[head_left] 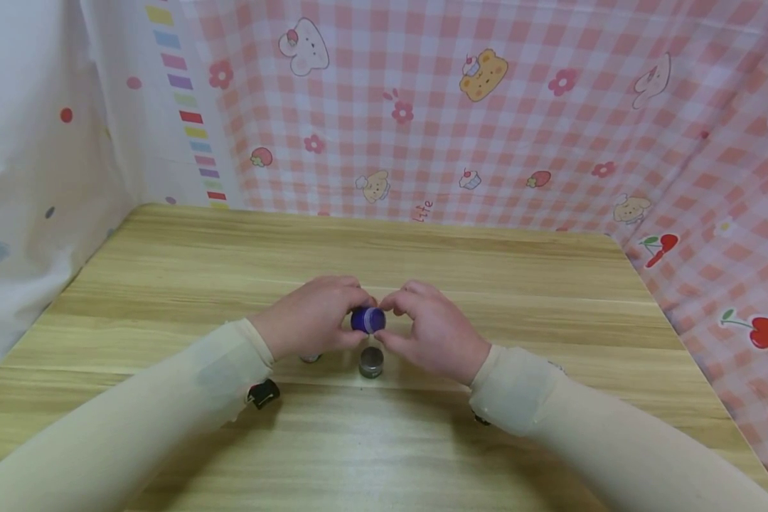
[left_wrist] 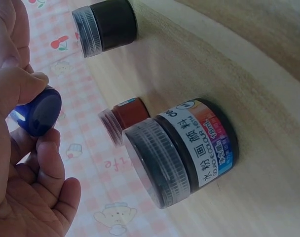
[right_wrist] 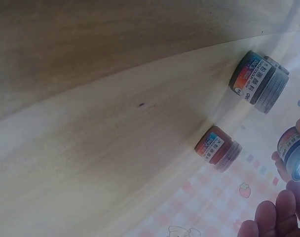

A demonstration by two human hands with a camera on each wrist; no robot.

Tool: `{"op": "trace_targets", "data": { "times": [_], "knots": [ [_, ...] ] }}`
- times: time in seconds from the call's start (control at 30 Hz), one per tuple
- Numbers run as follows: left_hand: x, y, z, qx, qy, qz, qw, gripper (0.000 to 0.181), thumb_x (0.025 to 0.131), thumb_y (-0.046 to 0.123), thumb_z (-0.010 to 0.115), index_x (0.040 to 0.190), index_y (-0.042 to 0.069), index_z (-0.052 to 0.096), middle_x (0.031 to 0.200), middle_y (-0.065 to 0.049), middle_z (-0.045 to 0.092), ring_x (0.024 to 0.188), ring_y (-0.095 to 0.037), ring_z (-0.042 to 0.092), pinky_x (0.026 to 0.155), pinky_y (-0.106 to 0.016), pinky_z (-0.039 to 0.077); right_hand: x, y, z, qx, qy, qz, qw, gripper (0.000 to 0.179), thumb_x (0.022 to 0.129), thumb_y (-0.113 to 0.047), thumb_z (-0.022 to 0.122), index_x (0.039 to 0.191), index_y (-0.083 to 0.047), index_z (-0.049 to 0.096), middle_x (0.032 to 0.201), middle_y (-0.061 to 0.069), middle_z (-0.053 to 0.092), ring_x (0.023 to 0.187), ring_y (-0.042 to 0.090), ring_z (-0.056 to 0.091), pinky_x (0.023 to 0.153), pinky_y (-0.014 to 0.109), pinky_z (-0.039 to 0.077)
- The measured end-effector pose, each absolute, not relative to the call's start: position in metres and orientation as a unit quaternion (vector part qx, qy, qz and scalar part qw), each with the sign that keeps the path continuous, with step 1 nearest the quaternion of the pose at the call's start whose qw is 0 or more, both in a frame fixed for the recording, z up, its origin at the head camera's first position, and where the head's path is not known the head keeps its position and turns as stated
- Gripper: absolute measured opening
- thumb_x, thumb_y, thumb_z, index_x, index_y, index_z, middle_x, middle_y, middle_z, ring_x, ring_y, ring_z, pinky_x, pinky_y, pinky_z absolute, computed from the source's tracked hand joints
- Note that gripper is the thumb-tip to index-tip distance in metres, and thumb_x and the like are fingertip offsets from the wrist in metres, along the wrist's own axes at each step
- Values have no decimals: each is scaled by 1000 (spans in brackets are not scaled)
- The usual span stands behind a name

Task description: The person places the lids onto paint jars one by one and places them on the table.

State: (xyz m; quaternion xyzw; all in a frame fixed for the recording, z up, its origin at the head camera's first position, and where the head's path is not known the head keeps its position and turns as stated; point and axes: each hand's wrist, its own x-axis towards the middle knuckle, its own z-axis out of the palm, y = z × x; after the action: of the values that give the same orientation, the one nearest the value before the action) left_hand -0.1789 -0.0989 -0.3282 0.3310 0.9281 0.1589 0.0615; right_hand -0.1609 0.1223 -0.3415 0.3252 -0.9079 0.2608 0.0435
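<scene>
Held above the table in the head view is a small blue paint jar (head_left: 360, 320), tipped onto its side with its clear lid facing right. My left hand (head_left: 320, 313) grips the jar's body between thumb and fingers. From the other side, my right hand (head_left: 438, 331) pinches the lid end with thumb and forefinger. Below them stands a dark paint jar (head_left: 371, 363) with a clear lid; its printed label shows in the left wrist view. An orange-brown paint jar (right_wrist: 216, 148) stands close by, mostly hidden by the hands in the head view.
Another dark jar (left_wrist: 115, 24) stands apart in the left wrist view, largely covered by the left hand in the head view. The wooden table (head_left: 371, 455) meets a pink checked cloth (head_left: 435, 142) at the back and right, and a white cloth at left.
</scene>
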Motion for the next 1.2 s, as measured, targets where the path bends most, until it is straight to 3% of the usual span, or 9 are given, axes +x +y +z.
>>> {"op": "trace_targets", "data": {
  "times": [0.63,0.93,1.2],
  "knots": [
    [-179,-98,-329,337,925,164,62,29,92,28,82,118,16,76,101,6,67,87,-11,58,84,-30,53,-162,122,-343,316,-911,262,33,32,89,-27,85,116,-14,74,108,6,71,102,21,63,86,35,54],
    [-179,-99,-329,337,925,165,61,30,92,27,81,119,15,75,104,5,69,94,-17,65,90,-34,55,-162,123,-342,321,-909,262,35,32,89,-26,84,116,-13,73,107,7,70,101,25,64,85,35,53],
    [-179,-99,-329,332,927,164,68,30,92,28,81,119,15,75,104,5,68,93,-15,64,89,-33,55,-162,122,-344,320,-910,261,43,32,89,-28,85,115,-13,74,104,5,70,98,23,63,82,33,52]
  ]
}}
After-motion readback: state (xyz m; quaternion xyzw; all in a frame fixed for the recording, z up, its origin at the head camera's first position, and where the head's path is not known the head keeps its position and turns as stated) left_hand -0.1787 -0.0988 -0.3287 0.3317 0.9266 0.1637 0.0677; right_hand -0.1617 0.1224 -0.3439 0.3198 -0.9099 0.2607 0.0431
